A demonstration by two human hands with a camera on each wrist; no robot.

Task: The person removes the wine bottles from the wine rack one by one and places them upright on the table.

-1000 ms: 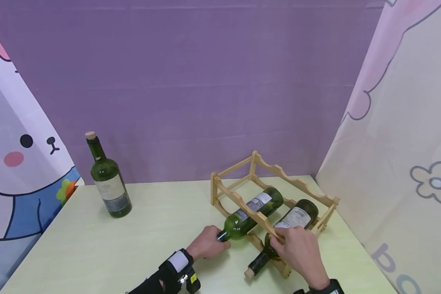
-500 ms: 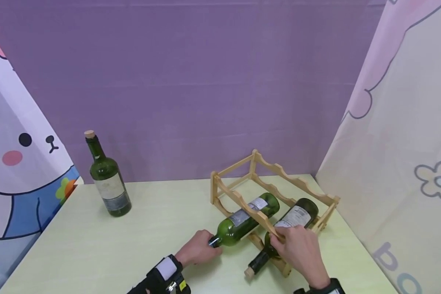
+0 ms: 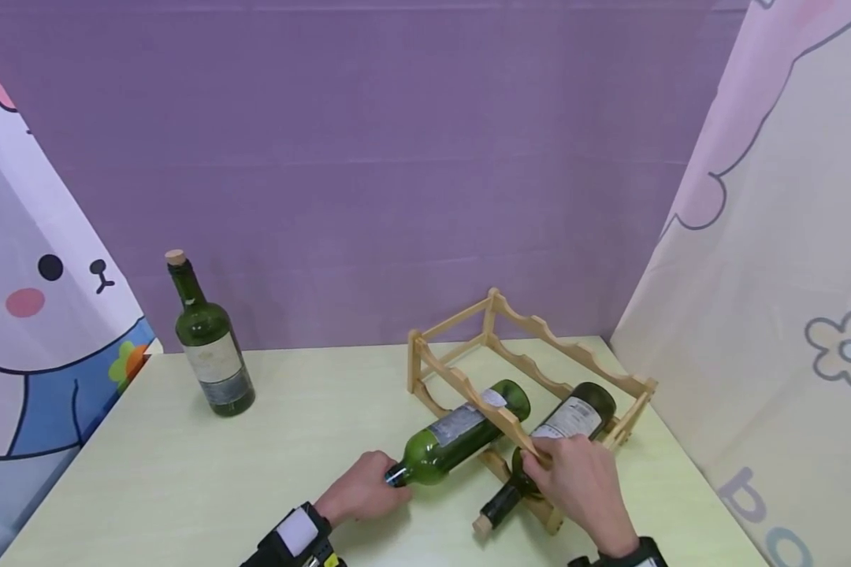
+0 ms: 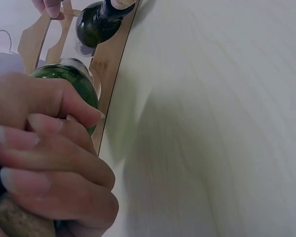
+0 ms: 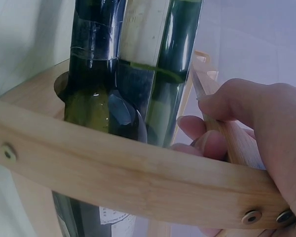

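My left hand (image 3: 365, 488) grips the neck of a green wine bottle (image 3: 425, 454), fingers curled round it; a bit of its cork (image 4: 19, 219) shows under them in the left wrist view. That bottle slants through the wooden wine rack (image 3: 445, 372), its base still between the front and back rails. My right hand (image 3: 581, 484) pinches the rack's upper front rail between thumb and fingers, plainly so in the right wrist view. Beside it a darker wine bottle (image 3: 573, 417) lies in the rack's lower level, corked neck toward me.
Another corked green bottle (image 3: 216, 358) stands upright on the pale table (image 3: 291, 409) at the left. A purple backdrop (image 3: 340, 173) rises behind the table, and a printed cloth (image 3: 773, 315) hangs along the right side.
My left hand has drawn the green bottle toward the lower left, partly out of the rack. The right hand, the rack and the darker bottle have stayed in place.
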